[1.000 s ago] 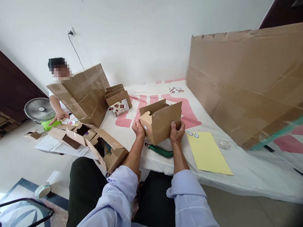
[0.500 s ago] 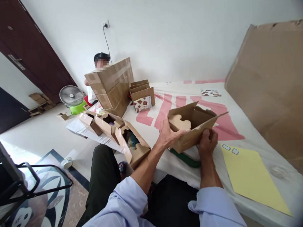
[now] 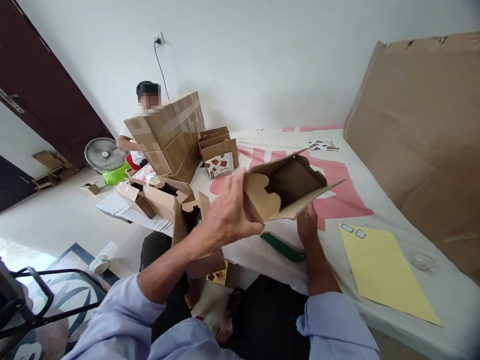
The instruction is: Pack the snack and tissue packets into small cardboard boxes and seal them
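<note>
Between my hands an open cardboard box (image 3: pixel 260 196) is held tilted above the table, its mouth turned up toward me and its flaps spread. My left hand (image 3: pixel 230 209) grips the box's left end, thumb low and fingers along the far side. Under the right part of the box, my right hand (image 3: pixel 307 223) has its fingers closed on the near wall; the box partly hides them. A long dark green object (image 3: pixel 284 248) lies on the table below the box. Just left of my left forearm stands another open box (image 3: pixel 180 224), partly covered by that arm.
More open boxes (image 3: pixel 160 199) line the table's left edge. Behind them are taped cartons (image 3: pixel 171 135), a person (image 3: pixel 128 139) and a fan (image 3: pixel 105 154). Flattened boxes (image 3: pixel 219 144) stand behind a printed card (image 3: pixel 219 166). A yellow sheet (image 3: pixel 385 274) lies right, near a large cardboard panel (image 3: pixel 423 142).
The box has moved left and tipped more toward me, both hands going with it. The nearest open box at left now stands turned differently, and a yellow printed item shows below it.
</note>
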{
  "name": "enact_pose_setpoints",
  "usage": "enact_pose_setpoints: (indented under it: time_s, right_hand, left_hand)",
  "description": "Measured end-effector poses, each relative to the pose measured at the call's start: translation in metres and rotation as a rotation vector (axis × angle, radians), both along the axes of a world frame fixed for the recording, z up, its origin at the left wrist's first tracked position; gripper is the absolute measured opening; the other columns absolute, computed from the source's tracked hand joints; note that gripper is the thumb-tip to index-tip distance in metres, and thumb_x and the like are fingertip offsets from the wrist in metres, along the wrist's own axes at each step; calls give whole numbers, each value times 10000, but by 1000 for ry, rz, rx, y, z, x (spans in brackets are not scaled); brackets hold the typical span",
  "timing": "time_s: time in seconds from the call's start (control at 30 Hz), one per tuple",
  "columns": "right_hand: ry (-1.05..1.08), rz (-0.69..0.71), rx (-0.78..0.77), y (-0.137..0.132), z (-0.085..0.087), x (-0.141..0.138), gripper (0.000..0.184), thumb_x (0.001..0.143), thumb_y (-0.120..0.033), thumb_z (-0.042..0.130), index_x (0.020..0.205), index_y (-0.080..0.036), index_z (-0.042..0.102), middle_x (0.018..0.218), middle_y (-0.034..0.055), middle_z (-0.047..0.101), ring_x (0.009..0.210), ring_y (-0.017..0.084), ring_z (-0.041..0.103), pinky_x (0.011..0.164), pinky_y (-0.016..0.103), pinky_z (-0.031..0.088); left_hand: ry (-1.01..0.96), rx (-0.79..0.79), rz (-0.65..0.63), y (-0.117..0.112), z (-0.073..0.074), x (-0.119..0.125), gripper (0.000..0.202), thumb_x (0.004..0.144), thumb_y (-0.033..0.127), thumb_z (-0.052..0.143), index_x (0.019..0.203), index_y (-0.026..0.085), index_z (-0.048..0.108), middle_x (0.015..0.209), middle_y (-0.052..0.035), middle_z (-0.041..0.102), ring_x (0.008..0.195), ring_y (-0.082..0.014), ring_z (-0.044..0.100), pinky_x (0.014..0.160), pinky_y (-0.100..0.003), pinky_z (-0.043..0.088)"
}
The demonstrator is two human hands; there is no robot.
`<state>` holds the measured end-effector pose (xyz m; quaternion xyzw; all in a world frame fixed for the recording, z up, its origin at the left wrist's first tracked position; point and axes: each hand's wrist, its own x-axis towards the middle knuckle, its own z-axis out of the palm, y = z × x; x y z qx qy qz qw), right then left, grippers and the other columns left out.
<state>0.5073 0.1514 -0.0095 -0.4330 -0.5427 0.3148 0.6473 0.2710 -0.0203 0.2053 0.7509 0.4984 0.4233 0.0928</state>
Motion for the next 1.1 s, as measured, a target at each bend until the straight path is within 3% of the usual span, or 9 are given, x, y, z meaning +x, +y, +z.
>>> enact_pose_setpoints:
  time_s: [0.1,0.2,0.37,0.57,0.7,0.83,0.93,1.03,1.1]
  right_hand:
    - [62,124,-48,-2,1,-6,780,825,-794,742,1369,-245,634,1244,140,749,1163,331,725,978,521,631]
    - [11,246,-82,-9,7,-15,953,765,-721,854,1544,-267,543,1411,186,707,1323,373,687,1065,577,606]
    - [-151,391,-113,-27,40,-38,1072,731,-624,953,1640,-333,466,1622,171,595,1455,408,618,1128,642,571]
    - [-148,538,-126,-17,107,-54,876,698,-566,1015,1435,-264,649,1441,137,741,1326,393,705,1122,619,613]
    - [-132,581,-148,2,130,-60,865,643,-535,1055,1380,-261,694,1432,127,764,1376,413,681,1135,612,621]
    - [-138,564,-171,21,115,-72,839,651,-582,1036,1346,-242,711,1397,139,784,1352,415,695,1138,635,610]
    - [-143,539,-218,36,86,-87,879,641,-625,1023,1355,-227,701,1374,159,786,1320,416,710,1121,655,607]
    - [-144,484,-255,49,57,-109,1051,563,-675,1034,1431,-222,650,1359,177,779,1285,421,720,1095,667,611]
    - [-144,448,-230,55,43,-128,1156,534,-697,1037,1495,-226,598,1381,190,764,1285,421,713,1097,659,608]
  left_hand:
    - [54,45,-20,-7,27,-40,1254,657,296,960,1726,232,306,1641,-194,474,1511,-455,497,1273,-652,467]
    - [65,19,-77,9,36,-78,1248,654,324,981,1723,244,341,1648,-189,483,1512,-453,491,1242,-627,505]
    - [15,-182,-269,66,30,-130,1275,617,398,1036,1705,227,393,1649,-223,490,1463,-468,549,1124,-599,598]
    - [-84,-274,-488,119,26,-159,1265,629,475,1062,1703,301,417,1668,-206,505,1475,-487,576,1056,-609,635]
    - [-141,-294,-528,131,6,-178,1317,627,530,1068,1733,310,387,1648,-215,552,1506,-504,563,1096,-670,605]
    - [-146,-172,-264,107,-24,-201,1277,726,558,1017,1771,307,326,1730,-245,465,1595,-499,476,1110,-653,595]
    - [-126,-53,-119,59,-45,-210,935,908,529,888,1705,295,459,1654,-207,579,1531,-425,574,1113,-587,604]
    - [-30,54,-68,2,-63,-212,500,1013,430,793,1478,282,689,1483,-142,729,1414,-358,682,1179,-556,561]
    - [38,147,-29,-30,-74,-211,442,1030,412,768,1441,267,702,1449,-141,752,1442,-361,663,1213,-564,516]
